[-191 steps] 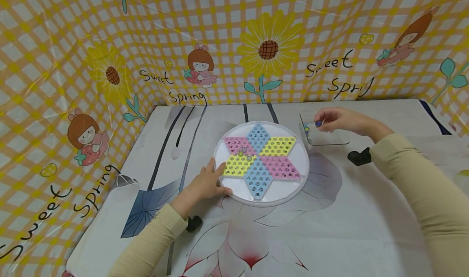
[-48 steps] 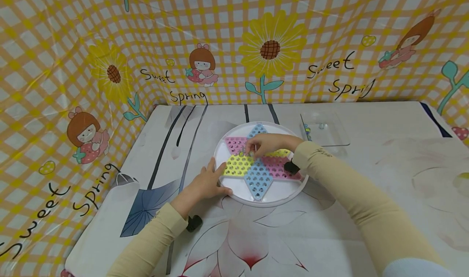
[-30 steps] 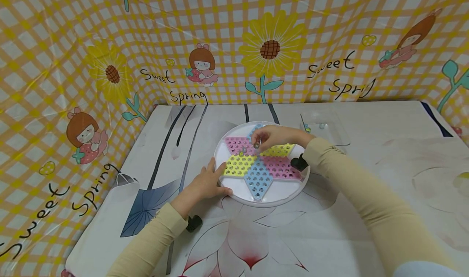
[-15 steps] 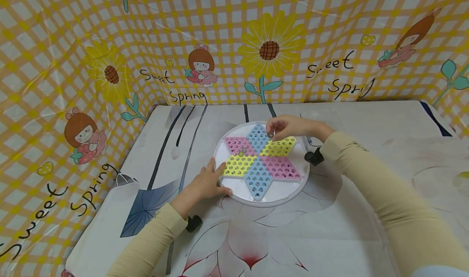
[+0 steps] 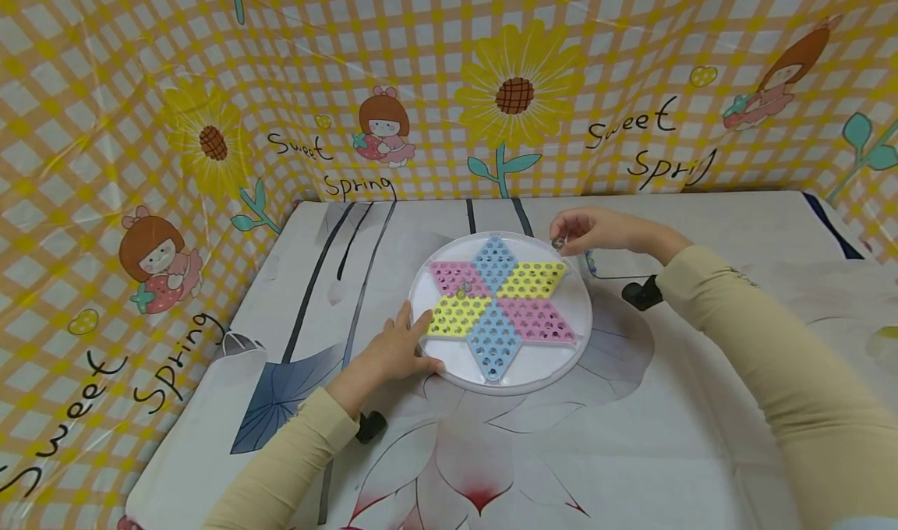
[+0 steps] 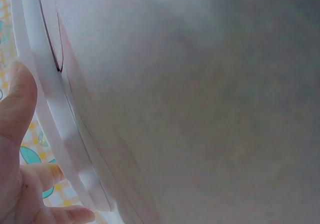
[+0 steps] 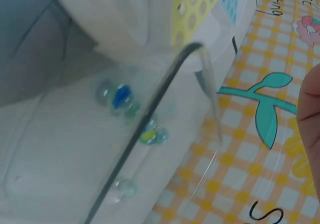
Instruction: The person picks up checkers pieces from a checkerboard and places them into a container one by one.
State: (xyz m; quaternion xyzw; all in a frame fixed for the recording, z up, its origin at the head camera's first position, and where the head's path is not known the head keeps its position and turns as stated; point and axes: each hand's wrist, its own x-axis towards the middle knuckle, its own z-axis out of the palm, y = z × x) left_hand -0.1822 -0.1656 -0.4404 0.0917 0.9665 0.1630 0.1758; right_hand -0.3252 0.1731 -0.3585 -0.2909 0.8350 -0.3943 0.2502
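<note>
A round white Chinese checkers board (image 5: 547,368) with a pink, yellow and blue star lies mid-table. My left hand (image 5: 393,348) rests on its left rim, fingers spread and thumb at the near edge; the left wrist view shows the thumb (image 6: 20,97) along the white rim. Between its thumb and fingertips my right hand (image 5: 599,231) pinches a small clear-looking marble (image 5: 558,242) just beyond the board's back right rim. Two marbles (image 5: 461,292) sit on the star's left part. The clear plastic box (image 5: 627,277), partly hidden under the right hand, holds several marbles (image 7: 121,96).
Black wrist cameras (image 5: 372,427) hang at both sleeves. A flower-printed white cloth (image 5: 505,452) covers the table. Behind and to the left rises a yellow checked curtain (image 5: 435,62). The box stands close to the board's right side.
The right hand, which held a blue marble over the box much earlier, picked up a marble near the star's middle and has carried it back and right. The left hand stays put.
</note>
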